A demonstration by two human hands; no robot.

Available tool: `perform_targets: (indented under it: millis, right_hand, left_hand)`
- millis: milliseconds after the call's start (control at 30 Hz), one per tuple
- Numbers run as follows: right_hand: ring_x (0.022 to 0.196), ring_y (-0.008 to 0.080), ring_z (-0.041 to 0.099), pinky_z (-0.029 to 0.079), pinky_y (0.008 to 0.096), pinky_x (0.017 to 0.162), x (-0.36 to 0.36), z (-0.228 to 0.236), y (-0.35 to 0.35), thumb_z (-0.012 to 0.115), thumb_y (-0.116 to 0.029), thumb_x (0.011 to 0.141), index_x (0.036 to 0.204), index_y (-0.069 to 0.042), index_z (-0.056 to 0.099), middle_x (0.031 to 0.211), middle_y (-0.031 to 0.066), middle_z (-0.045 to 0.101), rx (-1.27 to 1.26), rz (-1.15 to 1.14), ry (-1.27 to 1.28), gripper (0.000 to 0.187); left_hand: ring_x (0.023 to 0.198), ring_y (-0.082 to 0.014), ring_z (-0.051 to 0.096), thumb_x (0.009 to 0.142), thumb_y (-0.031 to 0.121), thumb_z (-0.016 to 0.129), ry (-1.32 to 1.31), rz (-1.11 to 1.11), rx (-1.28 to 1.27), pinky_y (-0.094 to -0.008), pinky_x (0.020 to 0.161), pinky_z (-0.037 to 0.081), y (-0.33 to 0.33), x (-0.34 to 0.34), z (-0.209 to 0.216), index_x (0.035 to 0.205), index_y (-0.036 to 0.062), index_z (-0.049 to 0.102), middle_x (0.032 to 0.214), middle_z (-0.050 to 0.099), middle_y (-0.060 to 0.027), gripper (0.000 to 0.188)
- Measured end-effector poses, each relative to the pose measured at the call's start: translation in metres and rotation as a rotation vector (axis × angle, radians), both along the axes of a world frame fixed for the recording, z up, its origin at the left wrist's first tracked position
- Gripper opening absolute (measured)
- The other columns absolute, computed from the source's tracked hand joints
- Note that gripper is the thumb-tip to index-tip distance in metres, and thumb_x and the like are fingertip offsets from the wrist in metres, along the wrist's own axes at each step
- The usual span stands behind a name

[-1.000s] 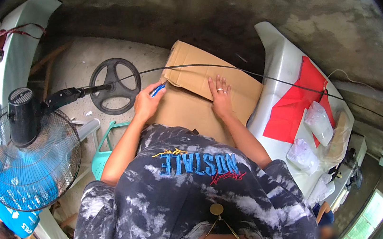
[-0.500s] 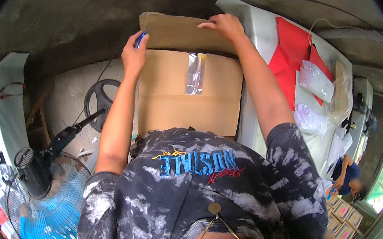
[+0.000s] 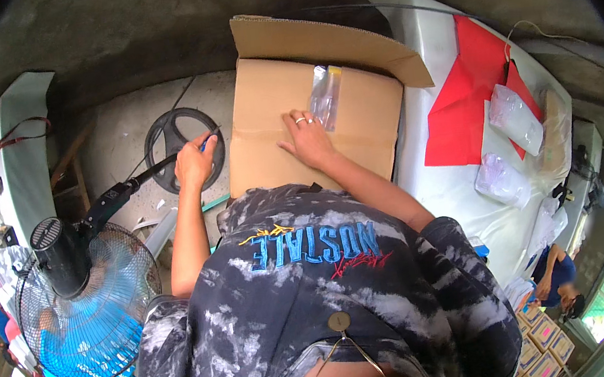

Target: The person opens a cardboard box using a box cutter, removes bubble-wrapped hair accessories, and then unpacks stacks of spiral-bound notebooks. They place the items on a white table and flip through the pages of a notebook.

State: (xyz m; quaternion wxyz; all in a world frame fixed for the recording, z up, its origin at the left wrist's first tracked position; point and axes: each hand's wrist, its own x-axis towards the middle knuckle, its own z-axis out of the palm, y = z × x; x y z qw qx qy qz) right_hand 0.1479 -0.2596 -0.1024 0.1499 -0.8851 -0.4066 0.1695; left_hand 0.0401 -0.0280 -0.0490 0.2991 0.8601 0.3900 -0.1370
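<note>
A brown cardboard box (image 3: 255, 111) lies in front of me, with one long flap (image 3: 329, 38) standing up along its far edge. Shiny clear plastic (image 3: 324, 99) with a yellow end lies on the top. My right hand (image 3: 309, 139), with a ring on one finger, lies palm down on the cardboard with its fingers stretched out, close beside the plastic. Left of the box, my left hand (image 3: 195, 162) is closed round a slim blue tool (image 3: 204, 145) with a thin dark tip; its exact kind is mostly covered by the fingers.
A black fan (image 3: 89, 297) stands at my left, near a black round base (image 3: 177, 121). White sheeting (image 3: 424, 196) on the right bears red material (image 3: 451, 110) and clear bags (image 3: 512, 117). Stacked cartons (image 3: 540, 344) and another person (image 3: 554, 278) are at the lower right.
My right hand has let go of the raised flap and come down onto the box top. My left hand has moved away from the flap, left and nearer me, still holding the blue tool.
</note>
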Motion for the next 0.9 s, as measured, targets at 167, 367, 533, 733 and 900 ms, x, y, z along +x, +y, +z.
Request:
perform_targets:
  millis: [167, 367, 533, 733, 900]
  right_hand:
    - [0.108, 0.0309, 0.049, 0.04, 0.0429, 0.088, 0.001, 0.01, 0.021, 0.063, -0.046, 0.076, 0.105, -0.003, 0.061, 0.11, 0.0191, 0.055, -0.236, -0.107, 0.119, 0.052]
    - [0.094, 0.0325, 0.057, 0.042, 0.0415, 0.086, 0.004, 0.028, 0.015, 0.066, -0.04, 0.076, 0.096, -0.003, 0.063, 0.097, 0.0198, 0.06, -0.078, -0.246, 0.493, 0.042]
    - [0.085, 0.0376, 0.059, 0.045, 0.044, 0.076, -0.028, 0.042, -0.003, 0.067, -0.024, 0.075, 0.092, 0.0, 0.059, 0.085, 0.0215, 0.062, 0.176, -0.24, 0.269, 0.03]
    - [0.089, 0.0326, 0.059, 0.044, 0.0429, 0.078, -0.009, 0.021, -0.033, 0.069, -0.033, 0.072, 0.091, -0.006, 0.062, 0.088, 0.0151, 0.064, 0.103, -0.293, 0.202, 0.033]
    - [0.095, 0.0286, 0.058, 0.043, 0.0407, 0.085, -0.01, 0.01, -0.076, 0.069, -0.041, 0.069, 0.095, -0.01, 0.063, 0.094, 0.0139, 0.063, -0.007, -0.491, 0.104, 0.041]
  left_hand:
    - [0.095, -0.0338, 0.06, 0.083, 0.044, 0.054, -0.014, -0.121, 0.099, -0.043, 0.08, 0.047, -0.003, 0.011, -0.005, 0.108, 0.0223, 0.065, 0.098, 0.064, -0.0174, 0.035]
    - [0.099, -0.0331, 0.059, 0.082, 0.042, 0.054, 0.162, -0.229, 0.006, -0.0425, 0.084, 0.046, -0.002, -0.015, -0.026, 0.108, 0.0237, 0.065, 0.103, 0.063, -0.0165, 0.033]
    - [0.098, -0.0326, 0.059, 0.082, 0.044, 0.055, 0.074, -0.101, 0.136, -0.042, 0.083, 0.046, 0.022, -0.011, -0.01, 0.108, 0.0235, 0.064, 0.103, 0.063, -0.0149, 0.034]
    - [0.091, -0.0326, 0.06, 0.084, 0.036, 0.056, -0.325, -0.66, 0.04, -0.039, 0.077, 0.047, -0.066, 0.109, 0.065, 0.108, 0.0196, 0.065, 0.099, 0.063, -0.0135, 0.03]
    - [0.089, -0.0289, 0.062, 0.084, 0.043, 0.054, -0.24, -1.134, -0.02, -0.0413, 0.074, 0.049, -0.181, 0.162, 0.047, 0.108, 0.0237, 0.065, 0.094, 0.066, -0.0102, 0.033]
